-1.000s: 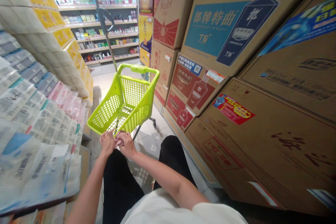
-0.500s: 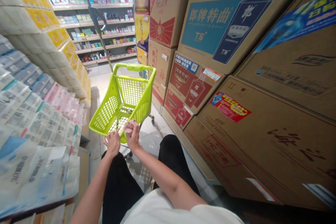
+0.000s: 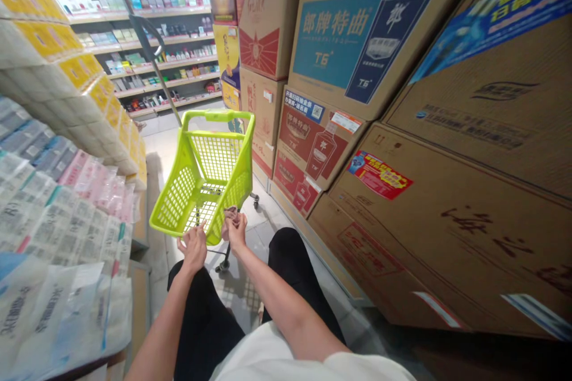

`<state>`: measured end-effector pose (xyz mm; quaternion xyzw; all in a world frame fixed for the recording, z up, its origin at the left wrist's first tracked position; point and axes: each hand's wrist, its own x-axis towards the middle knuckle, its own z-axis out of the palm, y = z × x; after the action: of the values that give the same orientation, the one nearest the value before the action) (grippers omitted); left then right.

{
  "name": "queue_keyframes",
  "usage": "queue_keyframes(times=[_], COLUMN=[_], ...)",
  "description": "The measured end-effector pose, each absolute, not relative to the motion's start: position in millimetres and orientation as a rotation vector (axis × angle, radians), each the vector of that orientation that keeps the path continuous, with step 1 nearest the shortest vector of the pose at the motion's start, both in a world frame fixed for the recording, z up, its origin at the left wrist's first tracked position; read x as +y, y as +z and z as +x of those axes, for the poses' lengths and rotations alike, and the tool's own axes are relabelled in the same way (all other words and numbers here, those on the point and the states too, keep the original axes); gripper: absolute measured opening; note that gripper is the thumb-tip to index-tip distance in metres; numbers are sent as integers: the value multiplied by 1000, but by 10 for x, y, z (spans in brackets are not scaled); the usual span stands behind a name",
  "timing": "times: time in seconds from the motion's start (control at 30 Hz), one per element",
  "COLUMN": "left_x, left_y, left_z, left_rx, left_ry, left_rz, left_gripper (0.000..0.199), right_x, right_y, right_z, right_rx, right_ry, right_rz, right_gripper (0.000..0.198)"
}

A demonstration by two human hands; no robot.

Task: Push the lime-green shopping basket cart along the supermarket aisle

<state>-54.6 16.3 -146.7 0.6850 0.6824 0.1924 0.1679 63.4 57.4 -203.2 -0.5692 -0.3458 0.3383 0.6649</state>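
1. A cart [image 3: 172, 230] of bright lime-green plastic is seen on the tiled floor, just ahead of the knees, between stacked packs [image 3: 84, 74] and cartons [image 3: 339, 149].
2. Its walls are pierced by rows of small holes; its basket is tapered, with a raised handle at the far end and dark castors beneath.
3. A crumpled, dull-pink cloth [image 3: 229, 220] is pinched in the right hand's [image 3: 238, 231] closed fingers, beside the cart's near corner.
4. The left hand [image 3: 194, 249] is half curled at the near rim; whether it is gripped cannot be told.
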Motion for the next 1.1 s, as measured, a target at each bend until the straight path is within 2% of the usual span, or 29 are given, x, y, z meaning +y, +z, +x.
queue_keyframes(times=[0.13,0.4,0.53,0.67,0.87,0.97,1.1], left_x=[167,231,272,349,395,369,289], left_y=[-1456,-1624,-1558,-1470,-1443,-1409,-1393], left_z=[-468,-509,-861,-1314,-1445,-1334,-1072], left_rx=[1917,1848,1837,1986,1956,1906,1931], left_ry=[523,700,686,463,275,280,400], left_rz=[1943,1855,2025,2368,2694,2758,2731], left_gripper=[60,64,60,46,36,38,39], right_x=[509,-104,278,722,570,510,495], right_y=[-1936,-1995,-1649,-1327,-1444,-1452,-1385], right_z=[462,518,922,1207,1113,1182,1290], right_rx=[-847,-1405,-1416,-1769,-2003,-2114,-1980], right_ry=[654,418,295,289,172,152,147], right_rz=[-1302,-1238,-1314,-1293,-1148,-1044,-1216], right_gripper=[43,38,39,34,28,27,26])
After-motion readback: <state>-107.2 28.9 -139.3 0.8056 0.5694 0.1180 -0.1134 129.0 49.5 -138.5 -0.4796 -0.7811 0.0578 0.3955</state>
